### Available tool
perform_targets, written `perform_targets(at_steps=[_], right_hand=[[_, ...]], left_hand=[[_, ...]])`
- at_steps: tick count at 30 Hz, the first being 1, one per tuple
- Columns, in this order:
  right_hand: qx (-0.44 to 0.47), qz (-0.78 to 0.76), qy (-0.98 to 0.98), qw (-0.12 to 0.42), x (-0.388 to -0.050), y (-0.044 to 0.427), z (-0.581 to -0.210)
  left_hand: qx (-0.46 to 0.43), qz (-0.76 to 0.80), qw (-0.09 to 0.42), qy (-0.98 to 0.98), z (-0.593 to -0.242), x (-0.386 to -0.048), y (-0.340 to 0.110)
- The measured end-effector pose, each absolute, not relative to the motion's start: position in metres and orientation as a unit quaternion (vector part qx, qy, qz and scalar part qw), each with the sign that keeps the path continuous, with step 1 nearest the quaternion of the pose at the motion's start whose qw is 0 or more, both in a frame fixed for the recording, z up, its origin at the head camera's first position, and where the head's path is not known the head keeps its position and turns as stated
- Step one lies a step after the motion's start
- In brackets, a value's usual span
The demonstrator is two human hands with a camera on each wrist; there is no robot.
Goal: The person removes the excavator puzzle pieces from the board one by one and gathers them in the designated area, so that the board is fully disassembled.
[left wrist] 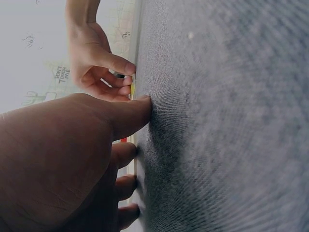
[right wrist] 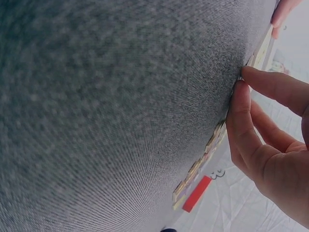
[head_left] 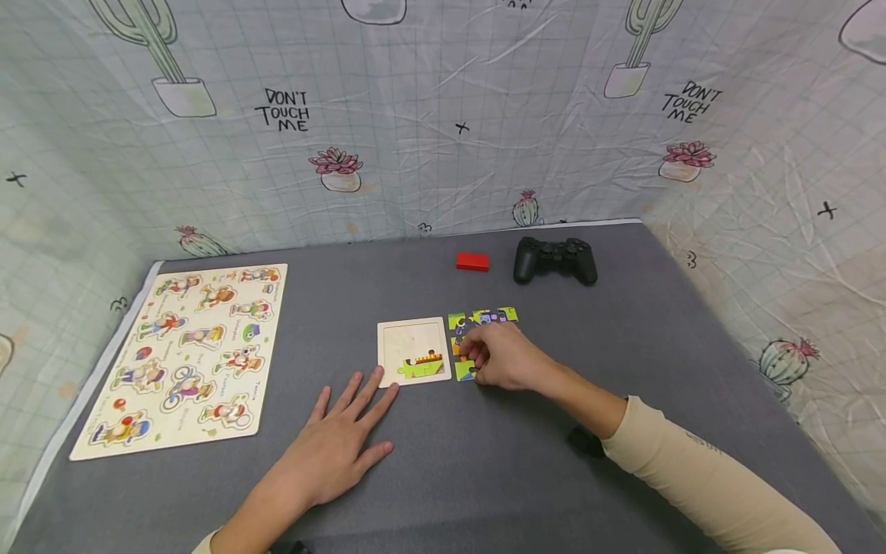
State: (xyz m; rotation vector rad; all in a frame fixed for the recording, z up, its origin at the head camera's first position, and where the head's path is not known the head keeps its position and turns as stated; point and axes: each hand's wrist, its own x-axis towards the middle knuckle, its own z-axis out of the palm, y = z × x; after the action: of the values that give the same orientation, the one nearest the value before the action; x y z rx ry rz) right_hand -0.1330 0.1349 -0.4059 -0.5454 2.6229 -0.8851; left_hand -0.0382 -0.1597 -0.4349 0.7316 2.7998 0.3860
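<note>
A small square wooden puzzle board lies mid-table, with joined green pieces showing part of a train in its lower right. My left hand rests palm down with fingers spread, its fingertips at the board's near-left corner. Just right of the board, loose jigsaw pieces lie close together. Over them, my right hand pinches the edge of a green and blue puzzle piece at the near end of the group. In the right wrist view its thumb and index finger meet low at the table; the piece is mostly hidden there.
A large picture puzzle board of costumed figures lies at the left. Behind the loose pieces are a red block and a black game controller. Patterned cloth walls off the grey table at the back and sides.
</note>
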Motion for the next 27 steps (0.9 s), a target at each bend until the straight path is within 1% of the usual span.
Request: perform_targets(at_steps=[8,16,27], right_hand=[[-0.197,-0.312,0.915,0.163,-0.133,0.139,-0.407],[-0.187,-0.359,0.898,0.174,-0.138,0.139,-0.409],[-0.201,-0.385,0.884,0.172,-0.141,0.113,-0.405]], left_hand=[[0.247,0.132,0.112,0.953,-0.433,-0.038,-0.159],[0.246,0.134,0.116,0.953,-0.432,-0.038,-0.159],[0.246,0.130,0.117,0.953,-0.432,-0.038,-0.159]])
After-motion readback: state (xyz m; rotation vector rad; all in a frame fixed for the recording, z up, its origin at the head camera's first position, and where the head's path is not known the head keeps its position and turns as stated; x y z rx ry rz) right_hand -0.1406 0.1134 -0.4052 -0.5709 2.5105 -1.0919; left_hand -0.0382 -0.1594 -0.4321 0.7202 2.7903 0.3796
